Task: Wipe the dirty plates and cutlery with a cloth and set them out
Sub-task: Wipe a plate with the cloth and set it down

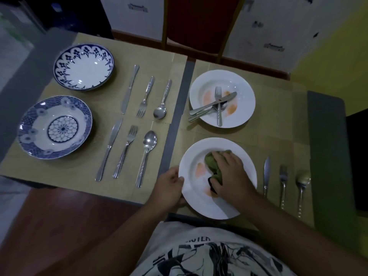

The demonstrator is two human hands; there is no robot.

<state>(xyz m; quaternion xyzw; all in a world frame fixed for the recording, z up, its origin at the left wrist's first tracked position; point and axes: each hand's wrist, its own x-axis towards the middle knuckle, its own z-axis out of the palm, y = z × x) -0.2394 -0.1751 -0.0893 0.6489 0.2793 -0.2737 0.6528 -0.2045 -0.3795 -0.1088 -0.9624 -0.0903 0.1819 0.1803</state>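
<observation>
A white plate (191, 198) with orange smears lies near the table's front edge. My left hand (171, 188) grips its left rim. My right hand (231, 172) presses a crumpled green cloth (212, 161) onto the plate's middle. Behind it a second white plate (242, 112) carries orange smears and a dirty knife, fork and spoon (216, 104) piled on it. To the right of the near plate lie a knife (266, 172), a fork (283, 180) and a spoon (302, 182) side by side.
On the left mat stand two blue-patterned plates (83, 66) (54, 127), each with a knife, fork and spoon laid out to its right (146, 96) (127, 152). A grey strip (179, 116) divides the mats. A red chair (199, 24) stands beyond the table.
</observation>
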